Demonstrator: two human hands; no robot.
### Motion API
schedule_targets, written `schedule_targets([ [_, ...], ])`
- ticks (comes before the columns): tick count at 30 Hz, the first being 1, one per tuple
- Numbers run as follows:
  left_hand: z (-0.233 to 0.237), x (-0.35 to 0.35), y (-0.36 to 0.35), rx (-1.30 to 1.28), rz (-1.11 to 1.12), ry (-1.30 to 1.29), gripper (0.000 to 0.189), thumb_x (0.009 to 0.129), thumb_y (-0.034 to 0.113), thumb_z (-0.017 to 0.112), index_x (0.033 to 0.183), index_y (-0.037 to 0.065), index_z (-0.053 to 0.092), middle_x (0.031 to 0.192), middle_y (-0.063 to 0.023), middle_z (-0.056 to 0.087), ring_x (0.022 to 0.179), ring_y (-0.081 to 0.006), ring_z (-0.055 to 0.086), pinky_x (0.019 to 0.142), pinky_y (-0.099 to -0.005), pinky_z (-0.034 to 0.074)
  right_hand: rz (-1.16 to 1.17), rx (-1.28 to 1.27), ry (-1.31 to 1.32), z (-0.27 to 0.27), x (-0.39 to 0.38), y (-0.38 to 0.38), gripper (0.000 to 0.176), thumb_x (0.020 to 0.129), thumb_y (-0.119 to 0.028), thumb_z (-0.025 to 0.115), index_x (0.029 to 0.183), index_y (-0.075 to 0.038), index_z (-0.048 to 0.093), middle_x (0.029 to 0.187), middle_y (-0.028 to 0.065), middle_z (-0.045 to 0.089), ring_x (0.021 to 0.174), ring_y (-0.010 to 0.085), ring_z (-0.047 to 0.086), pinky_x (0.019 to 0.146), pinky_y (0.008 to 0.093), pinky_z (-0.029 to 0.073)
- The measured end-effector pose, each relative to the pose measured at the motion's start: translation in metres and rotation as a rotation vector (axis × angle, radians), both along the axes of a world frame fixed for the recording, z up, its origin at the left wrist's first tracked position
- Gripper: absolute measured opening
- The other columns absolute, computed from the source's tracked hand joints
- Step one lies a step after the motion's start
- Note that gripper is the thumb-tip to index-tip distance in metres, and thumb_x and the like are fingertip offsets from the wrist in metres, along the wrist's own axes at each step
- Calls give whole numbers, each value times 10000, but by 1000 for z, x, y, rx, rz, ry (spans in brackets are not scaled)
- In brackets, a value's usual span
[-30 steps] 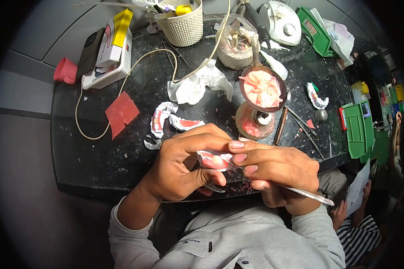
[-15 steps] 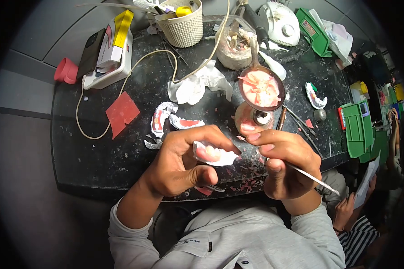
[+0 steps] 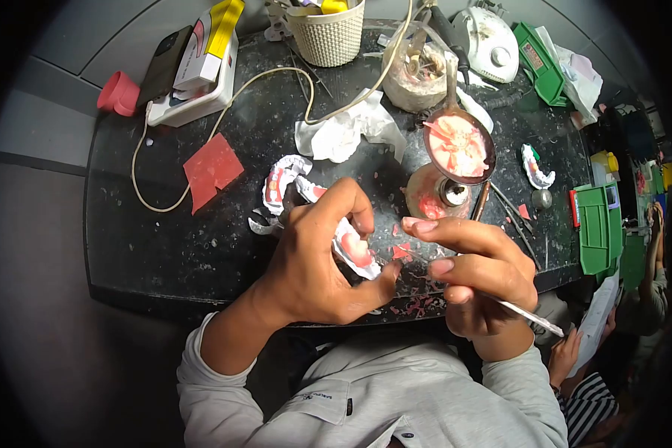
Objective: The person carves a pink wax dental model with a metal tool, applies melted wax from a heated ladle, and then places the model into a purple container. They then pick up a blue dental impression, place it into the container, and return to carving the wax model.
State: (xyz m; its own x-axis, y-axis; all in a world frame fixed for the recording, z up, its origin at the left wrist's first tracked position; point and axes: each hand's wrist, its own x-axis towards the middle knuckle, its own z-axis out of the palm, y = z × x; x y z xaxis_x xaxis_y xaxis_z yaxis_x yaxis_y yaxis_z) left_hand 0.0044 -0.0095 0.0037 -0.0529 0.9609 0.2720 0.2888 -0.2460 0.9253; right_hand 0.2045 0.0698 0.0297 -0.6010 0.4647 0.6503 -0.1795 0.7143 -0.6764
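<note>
My left hand (image 3: 306,261) is closed around a white plaster dental cast (image 3: 356,252) with pink wax and pale teeth on it, gripped between thumb and fingers. In my right hand (image 3: 489,280) is a thin metal wax carver (image 3: 532,317), held like a pen. Its fine front end points left toward the cast, and its whitish flat end sticks out to the lower right. Beyond my right hand, a long-handled ladle (image 3: 452,88) of pink and white wax rests over a spirit burner (image 3: 425,200). Other dental casts (image 3: 278,184) with pink wax lie beyond my left hand.
A pink wax sheet (image 3: 213,172) and a cable lie at left. Crumpled tissue (image 3: 340,134) sits mid-table. A woven basket (image 3: 328,37), a plaster-crusted bowl (image 3: 418,82) and a white machine (image 3: 487,45) stand behind. Green trays (image 3: 599,231) are at right, near another person holding paper (image 3: 597,321).
My left hand has turned, tilting the cast's right end downward and bringing the thumb to its lower end. The carver's front end now reaches toward the cast. The whole view has shifted slightly.
</note>
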Motion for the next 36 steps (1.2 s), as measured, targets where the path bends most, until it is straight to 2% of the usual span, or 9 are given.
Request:
schedule_targets([
  [2,-2,-2,-2,32,-35,61,480,675,136,807,986,5,466,799,-79,495,632,-174,525,575,-312,441,26,-24,13,-3,-2,-1,217,921,-183,720,1024,2,675,1044,212,723,951,310,739,789,384,613],
  [6,-12,-2,-3,92,-14,32,625,692,143,799,1122,-34,381,929,-129,447,775,-216,506,699,-353,449,70,-54,-14,-1,-2,-2,197,917,-152,723,1035,0,681,1043,207,725,973,324,736,819,397,608],
  [13,3,-4,-2,79,-48,-55,504,774,129,775,1149,-59,495,969,-123,536,835,-196,556,765,-325,457,25,-107,-15,-2,3,0,166,913,-65,714,1024,52,676,1013,232,727,983,333,735,845,388,601],
  [15,11,-8,-2,-53,-136,-189,416,854,176,723,1152,-77,581,957,-114,599,864,-179,583,811,-309,454,12,-117,-11,-1,4,0,165,909,-49,711,1013,74,673,1004,250,725,987,329,735,849,386,599],
  [16,12,-12,-1,-50,-176,-165,423,964,296,587,1133,-91,619,924,-117,634,857,-177,597,820,-299,454,13,-118,-11,-2,4,-1,165,909,-49,711,1013,74,673,1004,250,725,987,329,735,849,386,599],
  [19,14,-13,-4,-157,-294,-409,524,1030,382,425,1109,-95,626,936,-131,646,866,-182,603,817,-298,453,36,-165,30,-1,2,-3,170,901,-72,730,1013,48,686,1020,233,729,989,325,734,852,389,602],
  [20,11,-11,-6,-188,-301,-357,715,1024,509,293,1109,-112,637,956,-159,635,837,-196,591,745,-284,434,48,-101,-9,2,1,-2,178,888,-78,743,1015,36,692,1026,217,732,988,322,735,857,397,604],
  [33,8,-14,-3,-165,-382,-306,649,1010,443,301,972,-112,634,835,-201,637,737,-242,602,689,-327,464,141,-78,-33,-1,-5,-7,221,812,-70,793,1000,27,728,1005,179,743,979,317,740,824,395,629],
  [36,11,-13,-5,-172,-361,-269,664,1015,445,288,932,-111,642,778,-178,649,657,-222,607,622,-314,467,93,-72,-76,-2,-6,-10,190,908,-219,725,923,-36,677,935,143,749,924,316,752,814,448,624],
])
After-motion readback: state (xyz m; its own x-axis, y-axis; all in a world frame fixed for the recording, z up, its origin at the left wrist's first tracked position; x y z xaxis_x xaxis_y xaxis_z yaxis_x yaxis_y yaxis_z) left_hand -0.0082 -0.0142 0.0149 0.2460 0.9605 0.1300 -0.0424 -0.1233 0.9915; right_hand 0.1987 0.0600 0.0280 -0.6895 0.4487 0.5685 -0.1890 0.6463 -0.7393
